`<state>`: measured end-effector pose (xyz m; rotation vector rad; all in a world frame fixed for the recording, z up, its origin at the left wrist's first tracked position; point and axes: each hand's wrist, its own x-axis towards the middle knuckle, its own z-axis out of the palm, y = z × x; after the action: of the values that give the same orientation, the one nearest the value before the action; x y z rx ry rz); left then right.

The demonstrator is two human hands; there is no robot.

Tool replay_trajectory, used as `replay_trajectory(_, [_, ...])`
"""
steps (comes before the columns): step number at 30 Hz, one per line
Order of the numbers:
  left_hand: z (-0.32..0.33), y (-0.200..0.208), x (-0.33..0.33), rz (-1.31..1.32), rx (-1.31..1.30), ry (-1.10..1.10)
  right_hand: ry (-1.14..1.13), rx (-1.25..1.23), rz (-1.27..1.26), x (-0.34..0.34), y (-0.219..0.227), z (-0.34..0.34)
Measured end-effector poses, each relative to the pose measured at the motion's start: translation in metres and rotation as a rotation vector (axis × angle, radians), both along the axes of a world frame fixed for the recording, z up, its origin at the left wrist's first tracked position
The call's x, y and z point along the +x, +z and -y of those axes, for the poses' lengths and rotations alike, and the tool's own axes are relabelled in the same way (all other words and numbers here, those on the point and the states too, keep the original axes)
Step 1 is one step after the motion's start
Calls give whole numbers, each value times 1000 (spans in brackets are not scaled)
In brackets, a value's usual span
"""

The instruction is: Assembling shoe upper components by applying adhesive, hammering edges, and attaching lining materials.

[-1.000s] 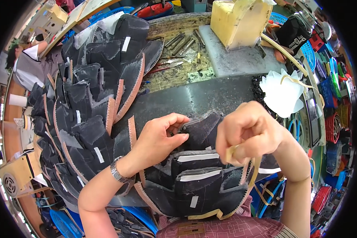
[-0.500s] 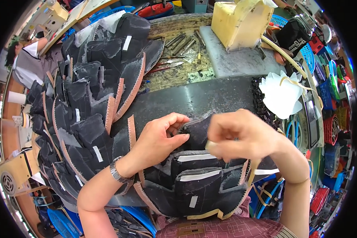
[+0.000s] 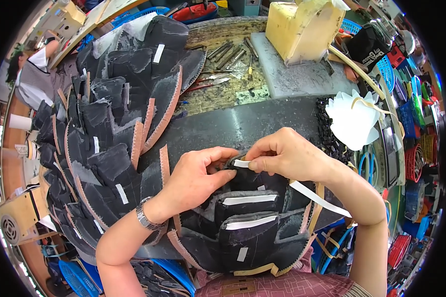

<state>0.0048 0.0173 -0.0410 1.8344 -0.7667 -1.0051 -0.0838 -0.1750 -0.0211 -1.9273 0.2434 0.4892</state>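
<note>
In front of me lies a black leather-like panel (image 3: 255, 237) with a zigzag-cut pinkish edging and stacked pocket-like layers. White strips (image 3: 250, 200) run along its layer edges. My left hand (image 3: 198, 173) grips the far left corner of the uppermost black layer, thumb on the near side and fingers partly hidden behind. Between the thumb and forefinger of my right hand (image 3: 287, 156) is pinched the end of a white tape (image 3: 322, 199), laid against that layer's top edge next to the left fingertips. The tape's other part trails below the right palm toward my right forearm.
Many similar black panels (image 3: 114, 163) are heaped at the left. Metal punches (image 3: 228, 55) lie on a worn board beyond, beside a pale stone slab (image 3: 302, 79) bearing a yellowish block (image 3: 302, 32). Black scraps and a white jagged-edged piece (image 3: 352, 119) sit at the right. Another person is at far left.
My right hand, blurred and raised before, has come to the layer's top edge with the white tape's end. The left hand has stayed nearly in place.
</note>
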Motion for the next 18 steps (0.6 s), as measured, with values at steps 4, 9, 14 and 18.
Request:
replay_trajectory(4, [1, 1, 0, 34, 2, -11, 20, 59, 32, 2, -5, 5])
replay_trajectory(9, [7, 2, 0, 2, -8, 30, 28, -19, 40, 2, -3, 4])
replay_trajectory(14, [12, 6, -1, 180, 17, 64, 8, -167, 56, -24, 10, 15])
replay_trajectory(18, [12, -10, -6, 204, -52, 126, -185, -247, 13, -44, 5, 36])
